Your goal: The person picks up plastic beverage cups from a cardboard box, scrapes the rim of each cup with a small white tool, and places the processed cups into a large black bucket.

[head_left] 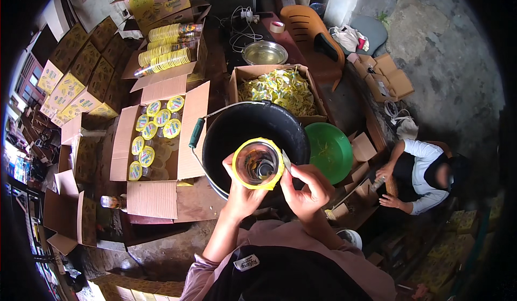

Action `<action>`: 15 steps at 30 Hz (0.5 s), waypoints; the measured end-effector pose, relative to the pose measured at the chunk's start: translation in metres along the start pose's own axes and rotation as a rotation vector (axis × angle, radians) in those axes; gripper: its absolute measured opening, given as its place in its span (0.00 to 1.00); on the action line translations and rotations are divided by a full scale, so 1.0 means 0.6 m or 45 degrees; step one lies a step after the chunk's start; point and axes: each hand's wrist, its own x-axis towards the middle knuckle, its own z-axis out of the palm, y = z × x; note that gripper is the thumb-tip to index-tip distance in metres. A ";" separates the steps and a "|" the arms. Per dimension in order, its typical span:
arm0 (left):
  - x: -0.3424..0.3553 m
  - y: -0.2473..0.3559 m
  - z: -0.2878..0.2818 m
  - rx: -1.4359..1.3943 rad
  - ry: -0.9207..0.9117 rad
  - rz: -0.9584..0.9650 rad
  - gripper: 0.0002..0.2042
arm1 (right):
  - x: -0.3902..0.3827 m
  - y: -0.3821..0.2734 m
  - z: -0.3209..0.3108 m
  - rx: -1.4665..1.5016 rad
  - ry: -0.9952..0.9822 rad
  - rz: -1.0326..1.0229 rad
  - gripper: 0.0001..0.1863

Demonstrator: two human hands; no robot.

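Observation:
In the middle of the head view, my left hand (242,197) is closed round a clear plastic cup (258,163) with a yellow rim. The cup is held over the near edge of a black bucket (291,123), and I look down into it. My right hand (308,191) pinches a thin, pale, pointed piece (286,161) against the right side of the rim. Whether it is a blade or a strip of film I cannot tell. The bucket's wire handle, with its green grip (197,133), leans to the left.
An open carton (123,144) holds several lidded cups; behind it, another box contains stacked yellow-rimmed cups (171,60). A carton of yellow trimmings (277,88), a metal bowl (265,53) and a green basin (328,153) surround the bucket. Another person (425,177) sits at right.

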 end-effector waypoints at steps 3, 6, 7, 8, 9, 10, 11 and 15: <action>0.001 0.008 0.001 0.079 -0.003 0.032 0.32 | 0.001 0.003 -0.002 -0.055 0.017 -0.024 0.10; 0.003 0.015 0.000 0.332 -0.065 0.150 0.32 | 0.003 0.006 -0.003 -0.077 0.025 -0.037 0.10; 0.003 0.014 0.002 0.279 -0.061 0.140 0.32 | 0.003 0.006 -0.003 -0.078 0.024 -0.036 0.10; 0.004 0.014 0.003 0.225 -0.058 0.131 0.32 | 0.004 0.007 -0.004 -0.078 0.022 -0.022 0.10; 0.005 0.015 0.002 0.223 -0.059 0.130 0.32 | 0.004 0.008 -0.005 -0.078 0.019 -0.007 0.10; 0.007 0.017 -0.001 0.273 -0.083 0.144 0.32 | 0.004 0.009 -0.005 -0.080 0.019 -0.006 0.10; 0.007 0.019 -0.002 0.326 -0.105 0.161 0.32 | 0.002 0.008 -0.006 -0.068 0.024 0.004 0.10; 0.004 0.014 0.003 0.198 -0.068 0.109 0.32 | 0.000 0.003 -0.009 -0.102 0.051 0.014 0.10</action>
